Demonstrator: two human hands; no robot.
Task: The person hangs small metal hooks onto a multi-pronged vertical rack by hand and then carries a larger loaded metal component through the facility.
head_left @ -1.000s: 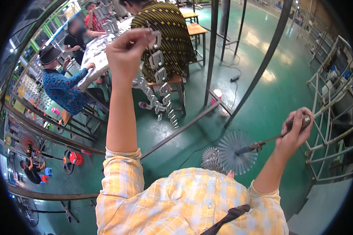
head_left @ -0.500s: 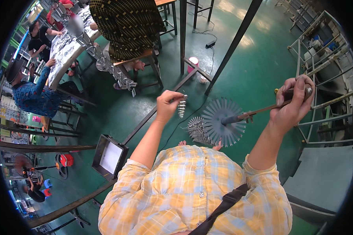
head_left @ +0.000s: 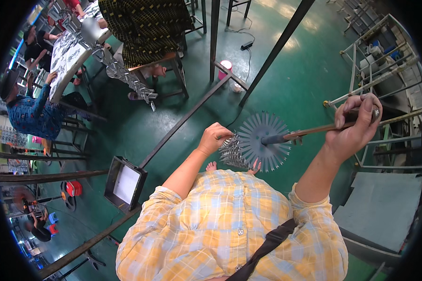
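My right hand (head_left: pixel 354 126) is closed round the end of a brown, wooden-looking rod (head_left: pixel 321 131). The rod runs left to a grey shaft in the centre of a grey disc (head_left: pixel 277 122) with narrow teeth all round its rim. On the disc's left side hangs a dense cluster of small shiny silver pieces (head_left: pixel 232 155). My left hand (head_left: pixel 215 137) pinches a short strand of silver metal pieces (head_left: pixel 228 139) at the cluster's upper edge. Strand and cluster overlap, so whether they touch I cannot tell.
Dark metal bars (head_left: pixel 185 122) cross near my left arm, with a black-framed box (head_left: pixel 125 183) on them. Wheeled metal racks (head_left: pixel 384 70) stand at the right, above a grey panel (head_left: pixel 377 206). Co-workers sit at a table (head_left: pixel 75 58) at the far left. A pink bucket (head_left: pixel 225 68) stands ahead.
My left hand has moved right and down with the strand, from beside the disc to the silver cluster. My right hand keeps its grip on the rod. The whole view has shifted slightly.
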